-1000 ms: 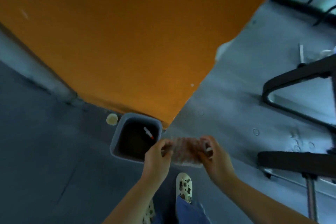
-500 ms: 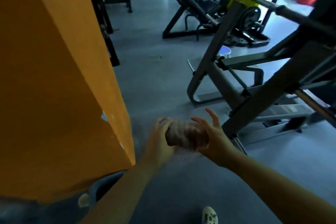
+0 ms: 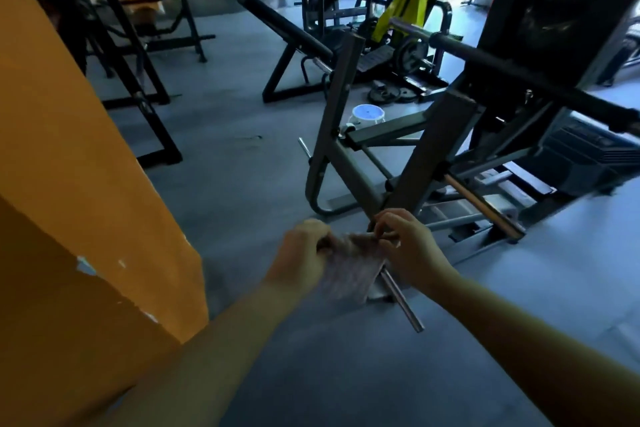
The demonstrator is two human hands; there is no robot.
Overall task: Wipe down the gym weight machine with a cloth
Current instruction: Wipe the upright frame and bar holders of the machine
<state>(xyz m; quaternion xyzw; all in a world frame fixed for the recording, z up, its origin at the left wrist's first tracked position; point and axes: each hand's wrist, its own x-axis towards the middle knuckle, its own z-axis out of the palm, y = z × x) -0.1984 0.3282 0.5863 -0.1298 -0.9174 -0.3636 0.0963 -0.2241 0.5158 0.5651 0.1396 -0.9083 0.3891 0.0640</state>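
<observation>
Two hands meet low in front of you, over open grey floor (image 3: 242,177) between the orange pillar (image 3: 86,184) on your left and the machine (image 3: 426,149) on your right. Your left hand (image 3: 301,253) and right hand (image 3: 405,246) each have curled fingers pinching a top corner of the cloth (image 3: 349,270) (blurred), stretched crosswise between them and hanging down. A steel bar (image 3: 401,298) of the machine juts toward you just beneath it.

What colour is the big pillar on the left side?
Orange, with small chipped spots near its lower edge; the pillar shows best in the head view.
</observation>
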